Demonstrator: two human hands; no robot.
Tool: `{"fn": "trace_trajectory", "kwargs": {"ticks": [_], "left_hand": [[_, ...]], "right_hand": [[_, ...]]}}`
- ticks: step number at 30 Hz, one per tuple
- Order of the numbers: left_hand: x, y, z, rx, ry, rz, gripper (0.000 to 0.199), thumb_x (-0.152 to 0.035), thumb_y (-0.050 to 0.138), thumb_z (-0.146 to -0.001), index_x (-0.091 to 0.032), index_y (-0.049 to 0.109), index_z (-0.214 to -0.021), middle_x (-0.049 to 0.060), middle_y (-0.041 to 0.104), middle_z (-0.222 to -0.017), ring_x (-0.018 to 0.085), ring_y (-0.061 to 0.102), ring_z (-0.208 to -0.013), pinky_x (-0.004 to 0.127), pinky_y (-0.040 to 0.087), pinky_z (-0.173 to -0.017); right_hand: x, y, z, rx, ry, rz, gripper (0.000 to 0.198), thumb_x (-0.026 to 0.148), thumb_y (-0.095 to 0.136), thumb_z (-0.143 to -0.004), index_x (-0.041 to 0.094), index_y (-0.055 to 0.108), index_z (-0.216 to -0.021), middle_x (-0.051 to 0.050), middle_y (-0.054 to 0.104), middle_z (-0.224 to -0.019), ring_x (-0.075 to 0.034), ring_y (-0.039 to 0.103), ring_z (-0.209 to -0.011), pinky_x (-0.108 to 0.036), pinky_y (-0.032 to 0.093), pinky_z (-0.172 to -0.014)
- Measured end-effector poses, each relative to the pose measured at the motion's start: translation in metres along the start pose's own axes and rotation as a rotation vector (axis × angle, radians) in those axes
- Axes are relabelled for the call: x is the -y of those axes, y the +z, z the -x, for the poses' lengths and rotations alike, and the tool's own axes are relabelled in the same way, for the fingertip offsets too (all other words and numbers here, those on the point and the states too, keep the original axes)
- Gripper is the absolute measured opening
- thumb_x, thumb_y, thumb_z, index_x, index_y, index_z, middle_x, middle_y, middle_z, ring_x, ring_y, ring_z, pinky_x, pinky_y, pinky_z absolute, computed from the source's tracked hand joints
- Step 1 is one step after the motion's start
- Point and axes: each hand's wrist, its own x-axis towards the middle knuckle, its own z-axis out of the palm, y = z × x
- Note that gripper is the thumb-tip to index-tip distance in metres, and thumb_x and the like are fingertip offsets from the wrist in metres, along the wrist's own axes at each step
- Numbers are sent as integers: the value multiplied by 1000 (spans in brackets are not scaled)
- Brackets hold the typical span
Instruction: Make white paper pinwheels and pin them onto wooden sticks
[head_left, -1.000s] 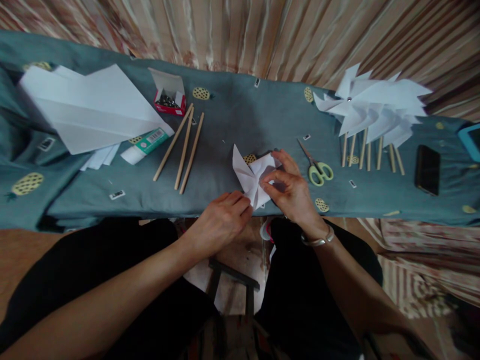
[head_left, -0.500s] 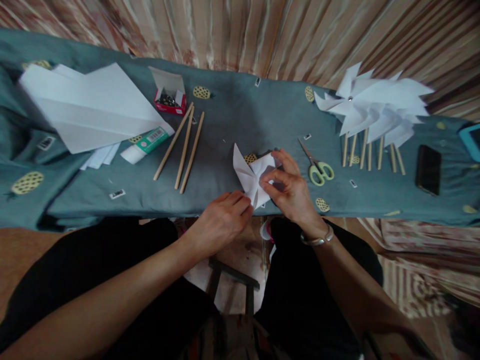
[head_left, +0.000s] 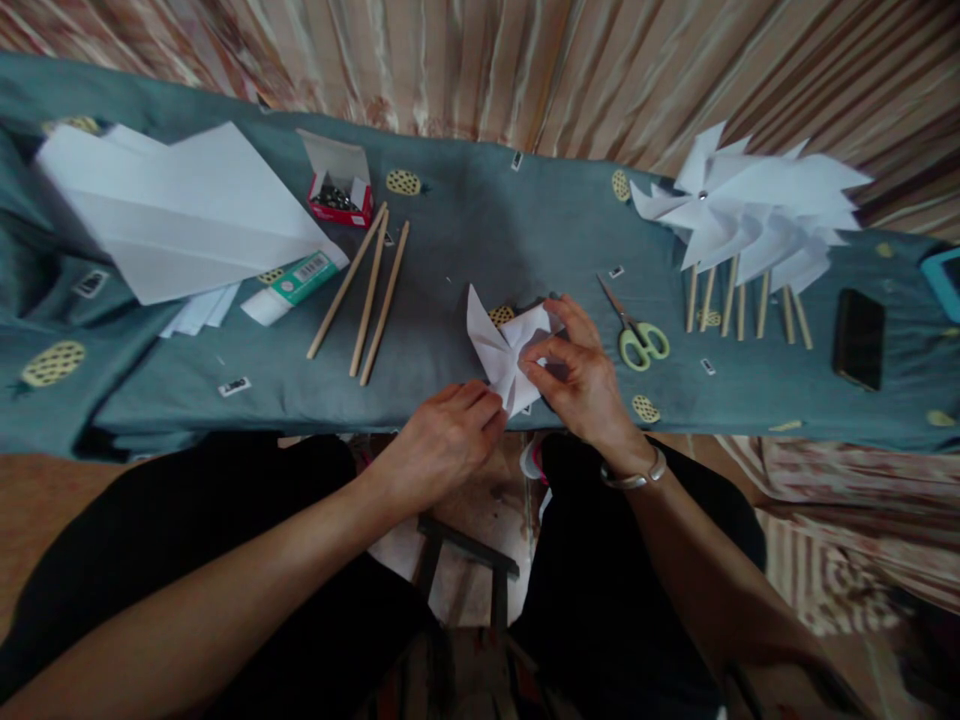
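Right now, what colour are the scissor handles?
The scissor handles are light green; the head view shows them best.

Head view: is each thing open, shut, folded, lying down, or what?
White paper, creased and folded
Left hand, fingers closed on the paper's edge
Right hand, fingers pinching the paper
Red box, lid open, metal bits inside
Scissors, lying down, blades look shut
Three sticks, lying loose
Tube, lying on its side
Pinwheels, overlapping each other
Phone, lying flat, dark
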Motion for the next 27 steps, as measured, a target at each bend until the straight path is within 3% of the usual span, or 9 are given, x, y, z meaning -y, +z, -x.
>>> {"fn": "trace_trajectory", "kwargs": {"ticks": [16, 27], "left_hand": [[0, 0, 0, 8, -1, 3, 13, -14, 54, -93, -9, 66, -97, 10, 66, -96, 25, 62, -93, 36, 55, -78], [-1, 0, 0, -3, -1, -11, 13, -13, 54, -93, -10, 66, -95, 10, 66, -95, 24, 61, -91, 35, 54, -77]], "right_hand": [[1, 0, 2, -16, -16, 48, 11, 33, 63, -89, 22, 66, -87, -7, 47, -151, -32, 33, -146, -57, 33, -116], [6, 2, 6, -36, -114, 127, 17, 32, 55, -95, 23, 70, -90, -4, 45, -153, -29, 30, -148, -54, 31, -117]]}}
